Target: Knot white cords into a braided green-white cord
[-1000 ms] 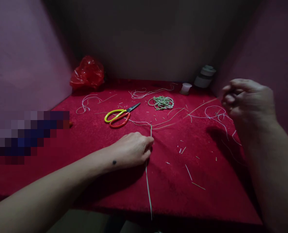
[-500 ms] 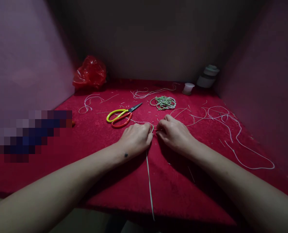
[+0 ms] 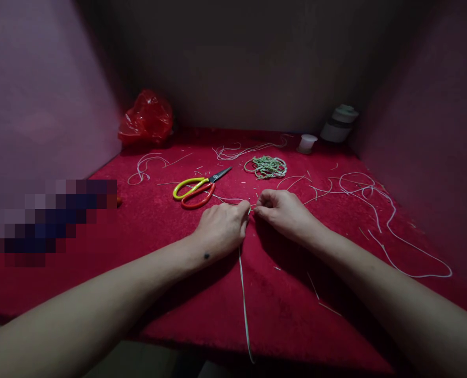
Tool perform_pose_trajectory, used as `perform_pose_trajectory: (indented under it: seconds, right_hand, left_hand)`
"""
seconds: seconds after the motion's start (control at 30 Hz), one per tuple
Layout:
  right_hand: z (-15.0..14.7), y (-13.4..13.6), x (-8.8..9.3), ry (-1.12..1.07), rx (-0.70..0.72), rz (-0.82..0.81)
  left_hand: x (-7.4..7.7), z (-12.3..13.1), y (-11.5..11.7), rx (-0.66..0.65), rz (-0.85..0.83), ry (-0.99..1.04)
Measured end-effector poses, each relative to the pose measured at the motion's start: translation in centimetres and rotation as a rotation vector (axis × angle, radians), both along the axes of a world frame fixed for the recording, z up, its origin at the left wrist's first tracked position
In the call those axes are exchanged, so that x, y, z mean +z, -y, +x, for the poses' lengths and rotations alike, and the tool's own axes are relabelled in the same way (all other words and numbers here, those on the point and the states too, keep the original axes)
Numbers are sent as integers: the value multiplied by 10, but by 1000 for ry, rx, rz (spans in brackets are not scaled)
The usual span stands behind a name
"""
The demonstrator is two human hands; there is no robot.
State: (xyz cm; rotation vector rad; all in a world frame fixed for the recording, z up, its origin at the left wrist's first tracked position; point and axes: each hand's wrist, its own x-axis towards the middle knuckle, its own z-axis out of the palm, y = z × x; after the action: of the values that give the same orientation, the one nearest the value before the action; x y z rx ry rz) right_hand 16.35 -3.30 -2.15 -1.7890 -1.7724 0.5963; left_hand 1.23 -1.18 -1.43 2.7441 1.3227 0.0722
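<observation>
My left hand (image 3: 223,223) rests on the red cloth, its thumb and fingers pinched on a thin pale cord (image 3: 243,294). The cord runs out below the hand and hangs toward the table's front edge. A short bit of it shows at the left fingertips. Just to the right, my right hand (image 3: 283,210) is closed in a pinch, its fingertips close to the left ones. Thin strands show between the two hands, and the right fingers appear closed on one of them. Scissors (image 3: 198,191) with one yellow and one red handle lie beyond my left hand.
A heap of green-and-white braided cord (image 3: 271,167) lies beyond the hands. Loose pale cord (image 3: 391,210) loops at the right, and offcuts are scattered about. At the back stand a red plastic bag (image 3: 149,118), a small white spool (image 3: 307,143) and a pale container (image 3: 339,125).
My left fingertips have closed over the bit of green cord that stood up between the hands. My right hand has shifted slightly, its fingers now in a tighter pinch.
</observation>
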Motion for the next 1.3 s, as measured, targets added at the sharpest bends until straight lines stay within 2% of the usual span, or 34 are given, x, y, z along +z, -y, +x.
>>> perform_pose_trajectory:
  seconds: [0.17,0.3,0.57,0.83,0.93,1.13,1.3]
  right_hand:
    - [-8,3,3,224,-91,17]
    - [-12,6,1,330,-110,8]
    - [-11,5,2,323,-115,-5]
    - [-8,12,-4,238,-98,45]
    - [-9,13,-5,221,-97,54]
    - [-9,10,-1,231,-91,41]
    - [-7,12,-3,256,-78,55]
  left_hand:
    - [3,0,-3,4,-72,57]
    - [3,0,-6,-3,-130,117]
    - [3,-1,-5,-7,-132,114]
    - [-2,-2,-2,-7,-1,16]
    - [-1,-1,-4,-8,-28,33]
    - [5,-1,-8,-21,-191,153]
    - [3,-3,-8,-47,-216,246]
